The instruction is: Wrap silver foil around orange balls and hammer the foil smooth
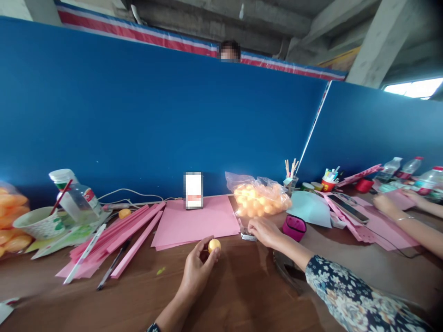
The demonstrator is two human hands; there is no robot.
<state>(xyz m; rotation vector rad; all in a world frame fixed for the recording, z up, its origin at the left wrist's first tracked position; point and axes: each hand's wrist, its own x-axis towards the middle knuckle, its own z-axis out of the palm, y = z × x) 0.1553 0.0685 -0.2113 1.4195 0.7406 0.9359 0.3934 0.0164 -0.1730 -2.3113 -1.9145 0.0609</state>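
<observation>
My left hand (197, 267) grips a yellow ping-pong ball (214, 246) between thumb and fingers, over the brown table in front of me. Farther right, my right hand (265, 232) reaches down with its fingers pinched at a small grey-white object (248, 236). What that object is, and whether anything sits between the fingertips, I cannot make out. Just behind this hand lies a clear plastic bag of orange-yellow balls (259, 200). A magenta pouch (294, 227) stands beside my right wrist. Pink paper sheets (197, 226) lie between and beyond my hands.
On the left are pink paper strips (117, 230), a white ruler (85, 253), a black pen (114, 263), a patterned bowl (39, 223) and another bag of orange balls (12, 219). A phone (348, 208) lies at right, near another person's hands (387, 207). A blue partition (166, 115) rises behind.
</observation>
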